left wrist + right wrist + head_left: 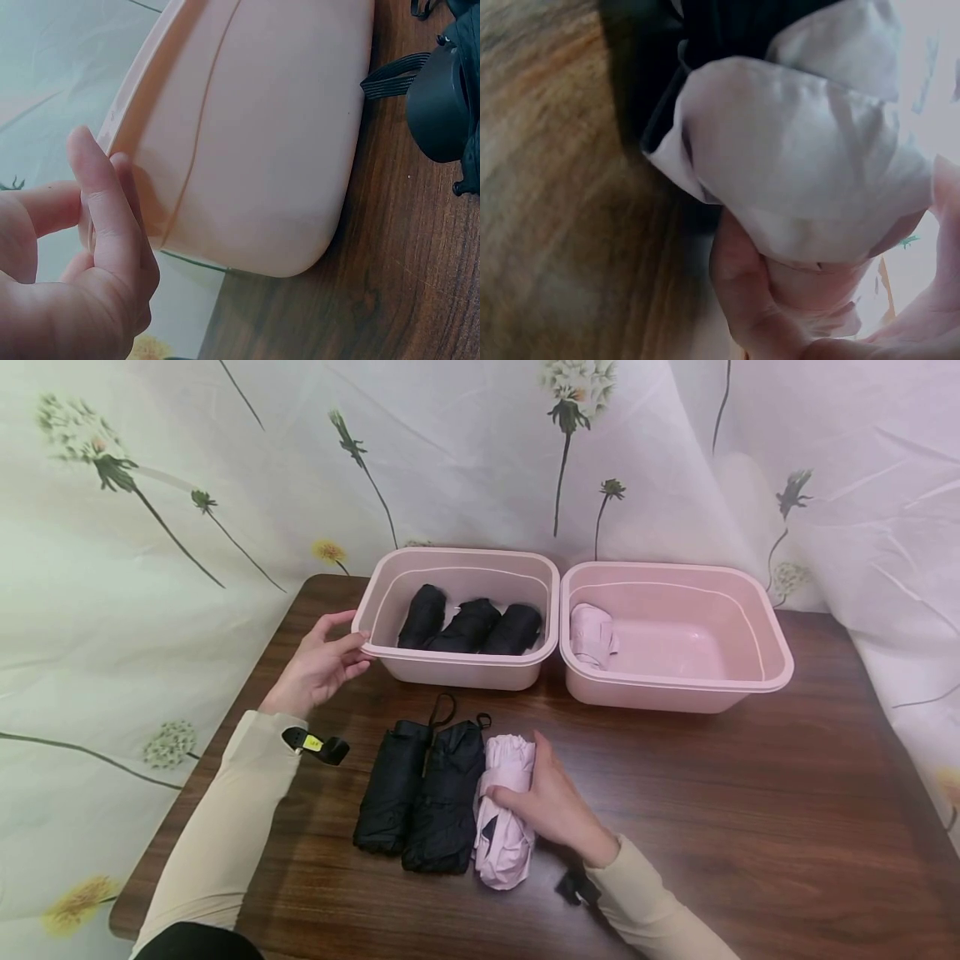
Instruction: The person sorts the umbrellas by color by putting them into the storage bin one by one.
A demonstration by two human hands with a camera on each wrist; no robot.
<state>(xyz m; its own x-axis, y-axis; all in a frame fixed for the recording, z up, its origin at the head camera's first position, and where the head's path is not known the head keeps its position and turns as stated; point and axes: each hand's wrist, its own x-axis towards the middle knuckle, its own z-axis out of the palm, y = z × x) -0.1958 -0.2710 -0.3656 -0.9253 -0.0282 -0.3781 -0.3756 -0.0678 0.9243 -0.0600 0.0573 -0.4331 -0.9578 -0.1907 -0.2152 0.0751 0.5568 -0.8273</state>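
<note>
My left hand (318, 664) pinches the rim at the left end of the left pink plastic bin (465, 672); in the left wrist view its fingers (112, 217) lie on both sides of that rim. Inside this bin are three black folded umbrellas (468, 625). On the table, my right hand (555, 797) grips a pale pink folded umbrella (506, 852), thumb across its top. The right wrist view shows the pink fabric (802, 157) close up. Just left of it lie two more black folded umbrellas, one in the middle (446, 802) and one outermost (392, 789).
The right pink bin (678, 697) stands beside the left one, with one pale pink folded umbrella (592, 635) at its left end. Both bins are at the back of the brown wooden table (712, 810). A flower-printed cloth (465, 452) hangs behind.
</note>
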